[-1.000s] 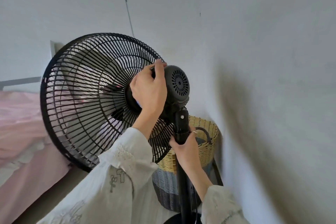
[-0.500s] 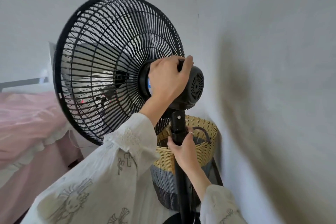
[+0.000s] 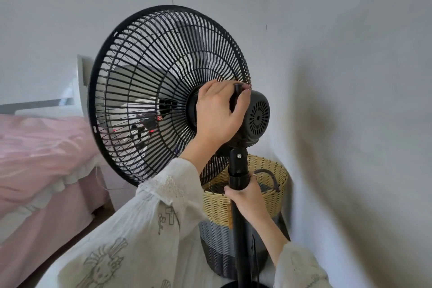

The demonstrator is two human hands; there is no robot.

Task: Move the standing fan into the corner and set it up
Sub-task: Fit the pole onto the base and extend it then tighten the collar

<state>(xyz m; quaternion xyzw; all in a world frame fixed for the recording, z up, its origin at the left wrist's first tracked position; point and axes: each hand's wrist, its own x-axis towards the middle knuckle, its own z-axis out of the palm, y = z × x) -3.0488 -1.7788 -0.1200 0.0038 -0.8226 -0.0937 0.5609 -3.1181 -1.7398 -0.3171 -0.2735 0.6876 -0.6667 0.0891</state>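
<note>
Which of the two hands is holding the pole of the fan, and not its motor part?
The right hand: its grip is around the black pole below the head. The left hand rests on the motor housing.

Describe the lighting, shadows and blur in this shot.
Head view: soft, even daylight with no glare; a broad, smeared shadow on the right wall; the fan cage and motor housing look sharp, the pink bedding is soft; wide-angle lens bends the walls.

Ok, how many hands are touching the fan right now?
2. The left hand is cupped over the motor housing; the right hand grips the pole in front of the basket.
</note>
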